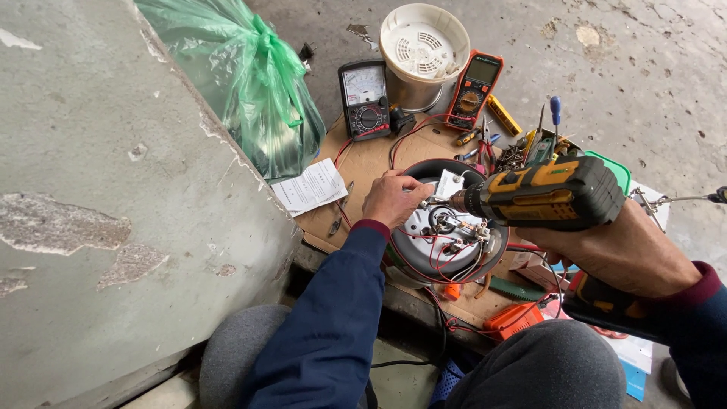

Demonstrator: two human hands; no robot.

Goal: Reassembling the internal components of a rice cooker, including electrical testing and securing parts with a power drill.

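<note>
My left hand point(392, 198) rests on the rim of an upturned round appliance base point(421, 261) whose open underside shows red and white wires and metal parts. My right hand point(617, 250) grips a black and yellow cordless drill point(549, 195), held level with its tip pointing left into the wiring near the centre of the base. The base stands on a brown cardboard sheet point(371, 163) laid over a low surface in front of my knees.
Behind the base lie a black analogue meter point(364, 100), an orange digital meter point(475, 89), a white vented pot lid point(423, 45), screwdrivers and pliers point(522, 144). A green plastic bag point(254, 91) leans on the concrete wall at left. A paper slip point(309, 187) lies beside it.
</note>
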